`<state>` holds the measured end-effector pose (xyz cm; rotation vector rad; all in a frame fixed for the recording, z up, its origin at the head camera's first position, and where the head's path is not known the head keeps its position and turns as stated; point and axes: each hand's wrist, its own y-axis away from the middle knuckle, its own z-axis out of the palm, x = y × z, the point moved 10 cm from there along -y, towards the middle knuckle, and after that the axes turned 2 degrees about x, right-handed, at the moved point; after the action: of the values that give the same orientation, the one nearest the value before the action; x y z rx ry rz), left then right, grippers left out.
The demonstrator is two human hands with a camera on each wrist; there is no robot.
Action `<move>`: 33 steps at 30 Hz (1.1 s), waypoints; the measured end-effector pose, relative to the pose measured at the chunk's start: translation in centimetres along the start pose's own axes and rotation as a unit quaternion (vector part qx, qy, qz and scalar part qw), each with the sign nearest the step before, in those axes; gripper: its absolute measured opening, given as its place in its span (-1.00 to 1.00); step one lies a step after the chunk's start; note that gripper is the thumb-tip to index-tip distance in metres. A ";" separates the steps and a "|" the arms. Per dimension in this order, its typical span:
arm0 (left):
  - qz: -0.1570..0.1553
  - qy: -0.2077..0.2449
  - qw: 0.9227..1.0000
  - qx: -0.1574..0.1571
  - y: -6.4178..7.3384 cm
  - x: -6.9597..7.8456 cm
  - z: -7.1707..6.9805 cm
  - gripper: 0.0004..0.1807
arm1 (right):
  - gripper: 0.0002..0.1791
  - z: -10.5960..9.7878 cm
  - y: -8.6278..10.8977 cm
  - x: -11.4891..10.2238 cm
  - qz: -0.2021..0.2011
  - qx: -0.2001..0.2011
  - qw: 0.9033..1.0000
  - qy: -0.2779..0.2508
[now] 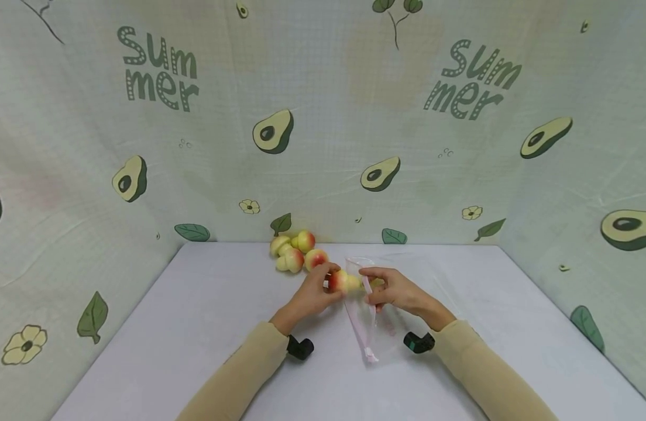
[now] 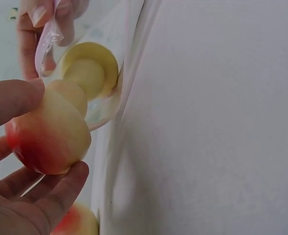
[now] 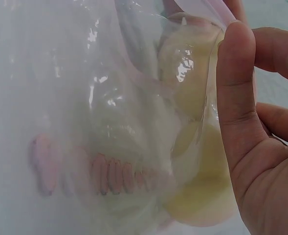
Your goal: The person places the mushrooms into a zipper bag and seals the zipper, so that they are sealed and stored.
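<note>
My left hand (image 1: 308, 295) grips a toy mushroom (image 2: 51, 132) by its cap, which shades from pale yellow to red; its stem points right, at the mouth of a clear zip bag (image 1: 388, 336). Thumb and fingers of my right hand (image 1: 402, 291) pinch the bag's pink zip edge (image 2: 46, 46) and hold the mouth apart. Just inside lies another mushroom (image 2: 97, 66), its stem facing the held one. Through the shiny plastic, pale yellow mushroom shapes (image 3: 185, 68) and pink printed lettering (image 3: 114, 174) show in the right wrist view.
Several more yellow and red mushrooms (image 1: 290, 260) lie in a group at the back of the white table (image 1: 223, 310), beyond my left hand. A white slider (image 1: 370, 354) sits at the zip's near end. A patterned cloth (image 1: 323, 117) hangs behind and along both sides.
</note>
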<state>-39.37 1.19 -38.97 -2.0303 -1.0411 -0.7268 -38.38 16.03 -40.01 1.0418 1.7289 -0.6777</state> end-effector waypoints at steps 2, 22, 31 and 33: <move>-0.004 0.001 1.000 -0.002 0.0 -0.1 0.2 -0.43 | -0.26 0.0 0.0 0.0 -0.001 -0.001 1.000 -0.001; -0.008 0.000 1.000 0.000 -0.7 -0.3 1.5 -0.49 | -0.28 0.0 0.0 0.1 0.003 0.005 1.000 0.001; -0.012 -0.002 1.000 0.000 -0.9 0.0 1.8 -0.50 | -0.30 0.5 0.7 -1.5 0.012 -0.006 1.000 0.005; -0.016 -0.005 1.000 0.000 -1.0 0.0 1.9 -0.50 | -0.31 0.6 1.1 -2.4 0.010 -0.007 1.000 0.002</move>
<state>-39.90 3.09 -39.72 -2.0225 -1.0814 -0.7346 -36.75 15.23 -38.03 1.0514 1.7221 -0.6501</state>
